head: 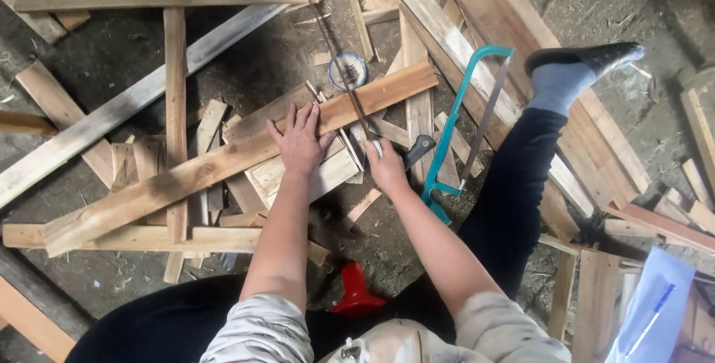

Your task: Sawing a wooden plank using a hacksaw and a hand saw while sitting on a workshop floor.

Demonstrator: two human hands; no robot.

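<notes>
The left hand (300, 142) lies flat, fingers spread, pressing down a long wooden plank (223, 162) that runs diagonally across the scrap pile. The right hand (387, 169) is closed around the handle of a thin saw (339, 65) whose blade crosses the plank; a teal hacksaw (462, 117) lies just beside it

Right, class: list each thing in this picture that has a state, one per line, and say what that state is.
Left hand: flat, pressing on the long plank.
Long plank: lying slanted across other boards, held down.
Right hand: closed on the handsaw's handle.
Handsaw: blade lying across the long plank.
Teal hacksaw: lying unused on the boards.
Tape measure: on the ground, behind the blade.
</notes>
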